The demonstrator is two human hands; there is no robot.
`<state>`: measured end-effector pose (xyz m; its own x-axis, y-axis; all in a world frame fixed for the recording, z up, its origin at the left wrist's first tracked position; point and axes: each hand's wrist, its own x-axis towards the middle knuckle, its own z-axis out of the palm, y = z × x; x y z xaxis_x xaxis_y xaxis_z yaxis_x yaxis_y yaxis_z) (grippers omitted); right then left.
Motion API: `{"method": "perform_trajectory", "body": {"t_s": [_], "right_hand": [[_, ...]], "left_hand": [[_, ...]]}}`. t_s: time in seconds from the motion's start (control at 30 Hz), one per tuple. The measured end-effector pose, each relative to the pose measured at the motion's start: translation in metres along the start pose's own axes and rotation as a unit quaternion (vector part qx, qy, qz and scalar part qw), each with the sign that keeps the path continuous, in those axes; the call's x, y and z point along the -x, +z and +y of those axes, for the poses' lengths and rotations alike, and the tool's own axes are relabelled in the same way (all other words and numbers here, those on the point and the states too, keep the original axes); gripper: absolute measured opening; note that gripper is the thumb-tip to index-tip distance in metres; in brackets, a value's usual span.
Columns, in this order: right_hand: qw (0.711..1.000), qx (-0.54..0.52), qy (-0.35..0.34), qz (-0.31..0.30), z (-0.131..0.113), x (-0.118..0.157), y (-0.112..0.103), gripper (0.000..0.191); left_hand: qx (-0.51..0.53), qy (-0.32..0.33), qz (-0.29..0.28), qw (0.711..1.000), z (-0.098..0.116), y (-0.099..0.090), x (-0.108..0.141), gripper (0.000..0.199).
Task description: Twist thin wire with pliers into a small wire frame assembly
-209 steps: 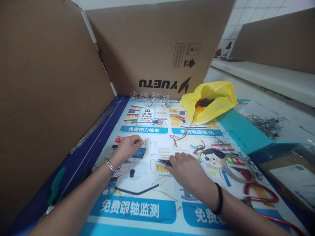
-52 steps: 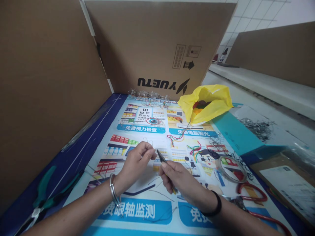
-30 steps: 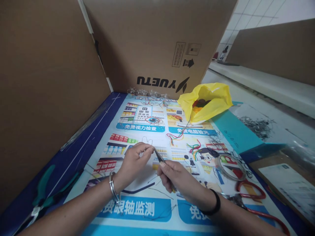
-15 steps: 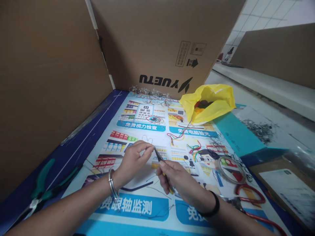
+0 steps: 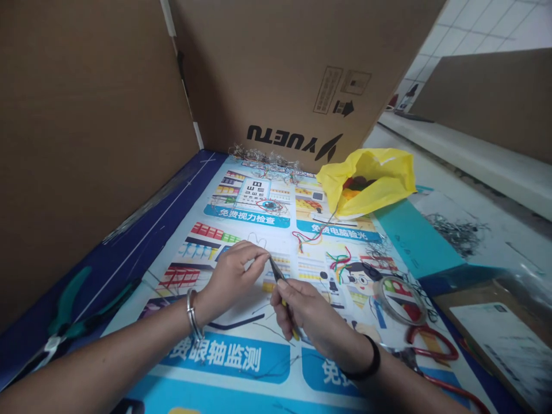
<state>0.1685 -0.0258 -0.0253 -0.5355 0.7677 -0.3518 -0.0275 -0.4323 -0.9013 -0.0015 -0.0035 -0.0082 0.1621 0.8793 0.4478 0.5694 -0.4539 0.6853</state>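
Observation:
My left hand (image 5: 239, 273) is closed in a pinch, thumb against forefinger. A thin pale wire (image 5: 257, 238) bent into loops sticks up just behind its knuckles; the gripped part is hidden by the fingers. My right hand (image 5: 308, 307) is wrapped round a pair of slim, dark-jawed pliers (image 5: 276, 269) with yellow on the handle. The tip of the pliers meets my left fingertips. Whether the jaws are closed on the wire is too small to tell. Loose dark wire bits lie on the printed sheet (image 5: 276, 394) below my hands.
A yellow bag (image 5: 375, 198) stands open at the back right. Coloured threads (image 5: 340, 261), a clear round dish (image 5: 401, 299) and red-handled scissors (image 5: 433, 345) lie to the right. Green-handled pliers (image 5: 71, 316) are at left. Cardboard walls (image 5: 276, 69) enclose the back and left.
The view has shifted slightly. Both hands keep the same grip, with the pliers' tip still at my left fingertips.

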Motion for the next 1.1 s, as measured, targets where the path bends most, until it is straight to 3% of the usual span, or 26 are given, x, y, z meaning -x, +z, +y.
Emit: {"method": "perform_trajectory", "body": {"t_s": [0.67, 1.1], "right_hand": [[0.999, -0.038, 0.005, -0.014, 0.003, -0.0006, -0.0003, 0.037], [1.0, -0.009, 0.01, -0.004, 0.0043, -0.0011, -0.0003, 0.037]], "left_hand": [[-0.057, 0.059, 0.0, 0.997, -0.0061, 0.0021, 0.0015, 0.015], [-0.063, 0.085, 0.011, 0.994, -0.0075, 0.0021, 0.0007, 0.014]]}}
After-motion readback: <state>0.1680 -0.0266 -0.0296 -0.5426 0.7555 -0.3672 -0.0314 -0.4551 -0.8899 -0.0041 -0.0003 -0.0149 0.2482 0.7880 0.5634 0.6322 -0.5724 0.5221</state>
